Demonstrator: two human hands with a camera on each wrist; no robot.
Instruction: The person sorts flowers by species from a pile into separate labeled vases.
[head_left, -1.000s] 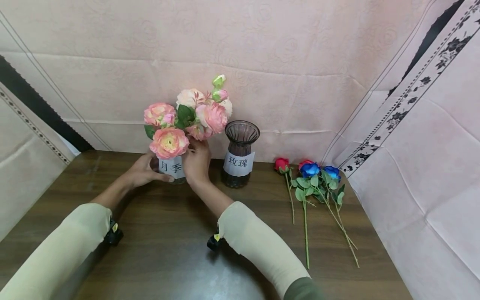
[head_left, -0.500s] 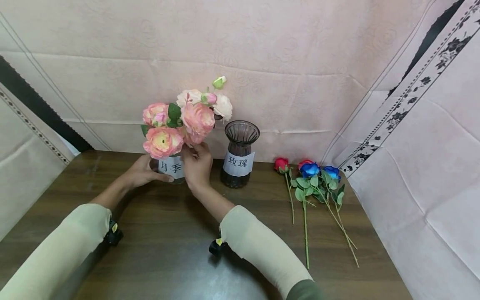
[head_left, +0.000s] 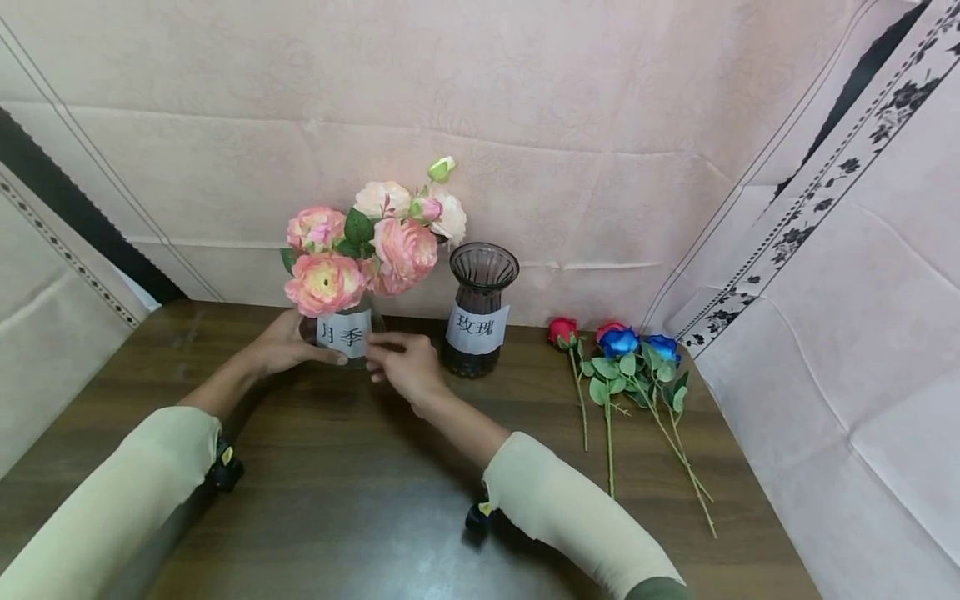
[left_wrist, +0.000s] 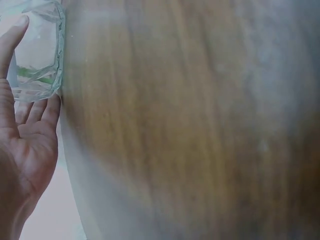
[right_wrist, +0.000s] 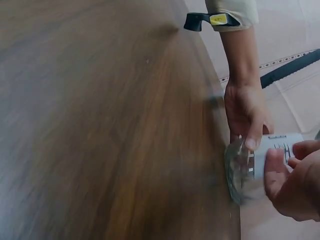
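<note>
A clear glass vase [head_left: 377, 318] with a white paper label [head_left: 344, 334] stands on the table at left of centre. Pink and cream ranunculus-like flowers [head_left: 326, 284] fill it, their heads above the rim. My left hand [head_left: 288, 343] grips the vase from the left, thumb across its lower front; the left wrist view shows the palm beside the glass base [left_wrist: 56, 75]. My right hand [head_left: 411, 367] is at the vase's right side, fingers loosely bent and fingertips right at the label's edge. The right wrist view shows its thumb and fingers in front of the label.
A dark glass vase [head_left: 480, 362] with its own label [head_left: 477, 328] stands just right of the flowers. Red roses [head_left: 562, 330] and blue roses [head_left: 619, 342] lie on the wooden table [head_left: 337, 508] farther right, stems toward the front. A pale curtain [head_left: 570, 100] hangs behind.
My right hand has let go of the flowers and come down and right to beside the label. The pink blooms have shifted slightly. My left hand stays on the vase.
</note>
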